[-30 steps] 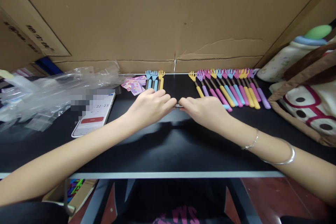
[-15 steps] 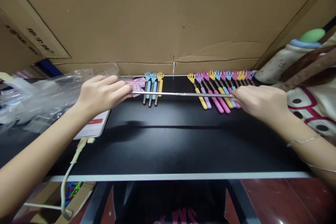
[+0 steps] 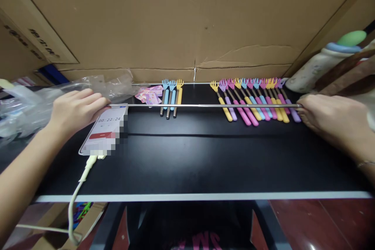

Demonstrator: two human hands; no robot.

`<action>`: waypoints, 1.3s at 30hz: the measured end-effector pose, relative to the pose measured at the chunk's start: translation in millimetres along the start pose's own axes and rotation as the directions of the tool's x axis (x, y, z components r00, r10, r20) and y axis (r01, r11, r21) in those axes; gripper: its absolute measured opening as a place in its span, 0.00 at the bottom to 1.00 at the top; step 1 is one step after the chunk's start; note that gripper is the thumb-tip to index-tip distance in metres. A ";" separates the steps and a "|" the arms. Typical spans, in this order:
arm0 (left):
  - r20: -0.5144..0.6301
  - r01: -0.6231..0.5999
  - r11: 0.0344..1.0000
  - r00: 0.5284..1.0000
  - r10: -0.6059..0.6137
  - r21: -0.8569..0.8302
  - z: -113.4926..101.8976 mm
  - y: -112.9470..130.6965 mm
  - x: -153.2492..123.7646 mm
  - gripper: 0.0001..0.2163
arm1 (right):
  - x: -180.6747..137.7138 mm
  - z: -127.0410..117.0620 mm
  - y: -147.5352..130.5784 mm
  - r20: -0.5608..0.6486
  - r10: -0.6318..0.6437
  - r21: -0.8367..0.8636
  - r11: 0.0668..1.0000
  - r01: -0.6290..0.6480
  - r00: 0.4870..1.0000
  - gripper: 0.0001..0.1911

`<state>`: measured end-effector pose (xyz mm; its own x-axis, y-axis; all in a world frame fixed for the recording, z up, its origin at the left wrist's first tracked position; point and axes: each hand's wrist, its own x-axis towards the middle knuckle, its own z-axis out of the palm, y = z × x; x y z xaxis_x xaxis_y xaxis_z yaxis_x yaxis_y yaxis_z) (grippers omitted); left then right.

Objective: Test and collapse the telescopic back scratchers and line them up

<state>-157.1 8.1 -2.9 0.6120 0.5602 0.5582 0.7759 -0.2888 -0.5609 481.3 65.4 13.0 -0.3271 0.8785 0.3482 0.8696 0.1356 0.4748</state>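
Observation:
My left hand (image 3: pixel 76 109) and my right hand (image 3: pixel 328 115) each pinch one end of a thin metal telescopic rod (image 3: pixel 205 105), which is stretched out level above the black table (image 3: pixel 190 156). The rod crosses in front of three small scratchers (image 3: pixel 171 95) with claw heads at mid-left. On the right it passes over a row of several scratchers with coloured handles (image 3: pixel 254 101). Both hands are closed around the rod's ends.
A phone (image 3: pixel 107 129) on a white cable (image 3: pixel 79 187) lies under my left hand. Clear plastic bags (image 3: pixel 35 101) are heaped at the left, pink labels (image 3: pixel 149 94) by the three scratchers. A cardboard wall (image 3: pixel 187 23) stands behind; a bottle (image 3: pixel 322 62) and a bag (image 3: pixel 351 82) sit at right.
My hands have moved apart from the middle of the table, left hand leftward and right hand rightward. The rod between them has drawn out from very short to nearly the table's width.

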 end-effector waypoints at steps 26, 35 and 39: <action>0.008 -0.096 0.977 0.995 0.099 -0.188 -25.6 136.2 121.3 0.14 | 29.4 -65.3 -155.1 -0.321 -0.302 0.206 0.902 0.378 0.897 0.23; 0.024 -0.091 0.979 0.995 0.097 -0.181 -30.0 110.0 104.7 0.15 | 23.0 -56.6 -122.8 -0.268 -0.327 0.349 0.843 0.408 0.906 0.22; 0.054 -0.071 0.984 0.995 0.080 -0.162 -25.2 103.6 100.1 0.16 | 18.7 -53.0 -115.2 -0.258 -0.281 0.313 0.881 0.355 0.924 0.28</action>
<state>-11.7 14.7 10.3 0.6631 0.5765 0.4774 0.7453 -0.4493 -0.4926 355.4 41.9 7.6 -0.6424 0.6559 0.3964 0.7654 0.5749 0.2892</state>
